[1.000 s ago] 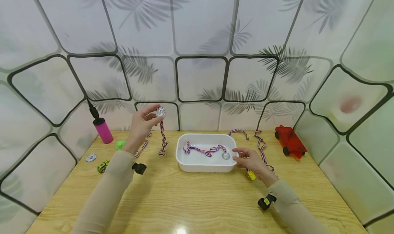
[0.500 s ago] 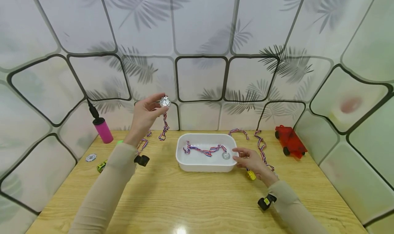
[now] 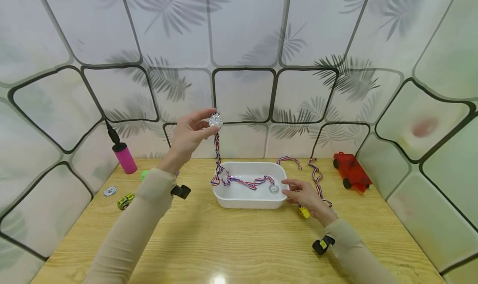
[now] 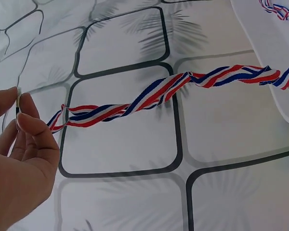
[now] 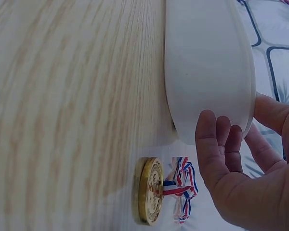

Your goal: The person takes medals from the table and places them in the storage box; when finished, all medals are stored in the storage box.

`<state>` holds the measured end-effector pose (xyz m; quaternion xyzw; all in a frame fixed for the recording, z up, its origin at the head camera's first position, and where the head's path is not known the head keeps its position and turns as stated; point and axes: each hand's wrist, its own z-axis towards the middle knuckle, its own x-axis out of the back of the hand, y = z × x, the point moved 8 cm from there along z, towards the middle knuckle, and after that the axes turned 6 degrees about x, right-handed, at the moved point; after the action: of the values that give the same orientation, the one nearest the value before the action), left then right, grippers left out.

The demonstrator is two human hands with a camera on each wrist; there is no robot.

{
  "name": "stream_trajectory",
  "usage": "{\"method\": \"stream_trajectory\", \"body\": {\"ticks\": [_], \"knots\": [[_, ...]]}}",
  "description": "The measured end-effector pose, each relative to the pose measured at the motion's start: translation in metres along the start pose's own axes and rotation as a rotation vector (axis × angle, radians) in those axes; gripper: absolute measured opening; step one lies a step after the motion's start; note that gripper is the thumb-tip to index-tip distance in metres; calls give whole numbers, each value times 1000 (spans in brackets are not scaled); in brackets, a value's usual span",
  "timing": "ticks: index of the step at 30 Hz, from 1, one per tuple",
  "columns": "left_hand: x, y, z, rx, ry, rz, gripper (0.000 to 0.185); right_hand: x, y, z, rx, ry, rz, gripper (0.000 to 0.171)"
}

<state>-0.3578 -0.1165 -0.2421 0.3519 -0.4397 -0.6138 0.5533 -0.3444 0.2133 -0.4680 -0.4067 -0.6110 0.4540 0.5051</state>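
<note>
The left hand [image 3: 190,135], pinching the silver medal [image 3: 215,120], has carried it above the white tray [image 3: 246,203], which the right hand [image 3: 304,195] steadies with relaxed fingers.

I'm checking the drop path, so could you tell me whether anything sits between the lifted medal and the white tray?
Nothing visible does. The left hand pinches the medal above the tray's left end, and its ribbon already hangs at the rim.

Shiny metal medal [image 3: 215,120], woven cloth ribbon [image 4: 173,89], smooth white plastic tray [image 3: 224,197], glossy wood table [image 3: 231,246].
</note>
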Motion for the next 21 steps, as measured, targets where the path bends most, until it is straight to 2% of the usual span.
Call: {"method": "stream_trajectory", "body": {"ticks": [4,9,15,21], "knots": [[-11,-14,2,48,-40,53,48,1,1,0,2,4,-1,47],[-14,-39,2,116,-44,135,47,0,3,1,5,0,0,46],[-16,-60,4,128,-33,188,47,-1,2,1,3,-4,-3,46],[-27,-77,5,159,-52,233,47,0,1,1,-8,-6,-6,47]]}}
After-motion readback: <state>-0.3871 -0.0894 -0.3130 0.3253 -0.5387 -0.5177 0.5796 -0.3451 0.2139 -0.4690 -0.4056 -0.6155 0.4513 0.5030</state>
